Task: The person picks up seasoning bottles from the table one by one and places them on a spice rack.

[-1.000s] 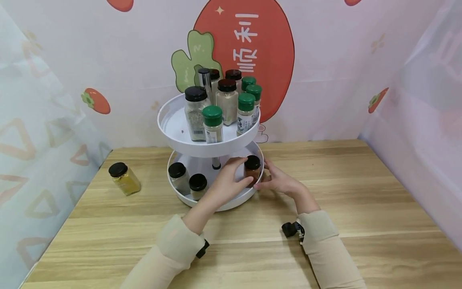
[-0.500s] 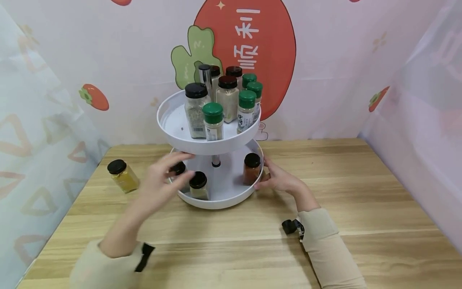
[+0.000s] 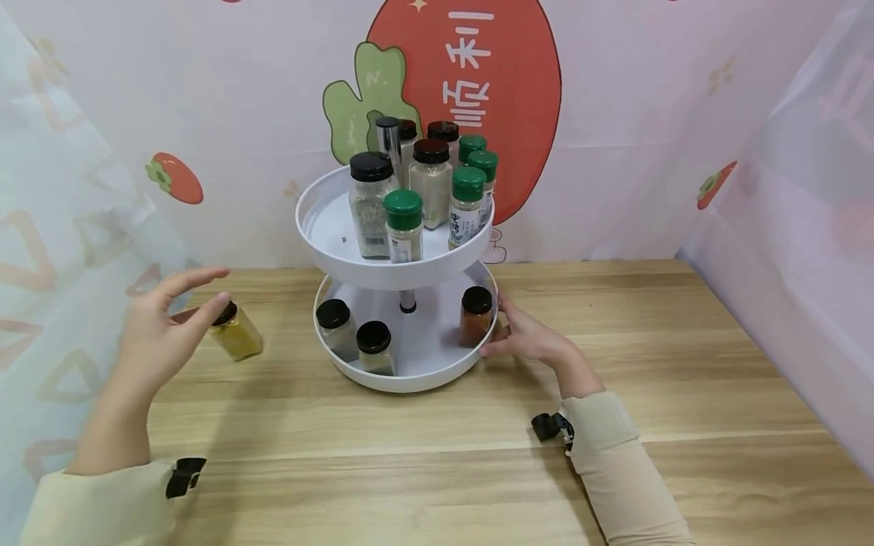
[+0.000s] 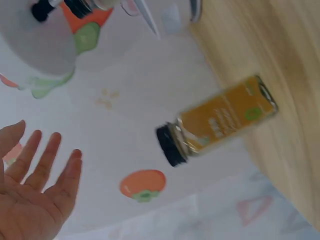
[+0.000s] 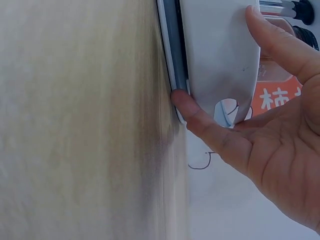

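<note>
My left hand [image 3: 153, 334] is raised at the left, its thumb and fingers spread apart with nothing between them. In the head view the fingertips overlap the black lid of a spice jar [image 3: 237, 335] with yellow powder. The left wrist view shows that jar [image 4: 225, 115] upright on the table, a gap away from the fingers. My right hand [image 3: 529, 337] holds the right edge of a white two-tier turntable [image 3: 410, 383] by its lower tray, thumb and fingers spread along the wall. Just inside that edge stands a jar of reddish-brown spice [image 3: 476, 322].
Two black-lidded jars, a left one [image 3: 336, 330] and a front one [image 3: 375, 349], stand on the lower tray. The upper tray [image 3: 328, 246] carries several black-lidded jars and green-capped bottles [image 3: 404, 227]. A printed cloth [image 3: 614, 152] hangs behind the wooden table [image 3: 410, 470].
My left hand has let go of the reddish-brown spice jar on the lower tray and swung left to the yellow jar. The right hand has stayed at the tray's edge.
</note>
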{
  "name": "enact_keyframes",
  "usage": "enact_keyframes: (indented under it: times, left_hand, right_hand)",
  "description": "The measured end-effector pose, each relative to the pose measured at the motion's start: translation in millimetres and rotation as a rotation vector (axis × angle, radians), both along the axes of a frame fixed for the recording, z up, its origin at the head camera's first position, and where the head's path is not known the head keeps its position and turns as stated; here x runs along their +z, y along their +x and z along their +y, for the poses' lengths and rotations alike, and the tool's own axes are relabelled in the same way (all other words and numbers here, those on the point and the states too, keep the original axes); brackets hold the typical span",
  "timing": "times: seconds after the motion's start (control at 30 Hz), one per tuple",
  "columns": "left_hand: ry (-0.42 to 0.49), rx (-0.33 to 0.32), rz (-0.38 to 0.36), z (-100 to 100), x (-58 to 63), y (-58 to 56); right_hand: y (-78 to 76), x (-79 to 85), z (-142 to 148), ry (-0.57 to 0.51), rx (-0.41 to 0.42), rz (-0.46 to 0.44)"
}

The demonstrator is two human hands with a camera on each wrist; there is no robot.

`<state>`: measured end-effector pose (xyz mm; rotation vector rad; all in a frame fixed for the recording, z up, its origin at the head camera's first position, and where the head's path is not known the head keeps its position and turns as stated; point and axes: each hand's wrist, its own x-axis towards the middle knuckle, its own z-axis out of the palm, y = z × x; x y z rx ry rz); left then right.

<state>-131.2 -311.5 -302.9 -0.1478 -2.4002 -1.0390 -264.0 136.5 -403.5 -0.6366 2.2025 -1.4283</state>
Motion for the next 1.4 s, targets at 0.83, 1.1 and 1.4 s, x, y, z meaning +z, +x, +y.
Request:
enact_keyframes:
  times: [0.83, 1.1, 1.4]
  left_hand:
    - [-0.182, -0.031, -0.335, -69.6, -46.2, -36.6]
    - [-0.233, -0.017, -0.376, -73.9, -55.1, -36.8]
    - [-0.231, -0.03, -0.363, -76.5, -62.3, -36.4]
  right_hand:
    - [-0.8, 1.1, 5.2, 0.033, -0.029, -0.006]
    - [1.4, 2.1, 2.6, 0.037, -0.028, -0.018]
    - [1.3, 0.7, 0.4, 0.045, -0.025, -0.033]
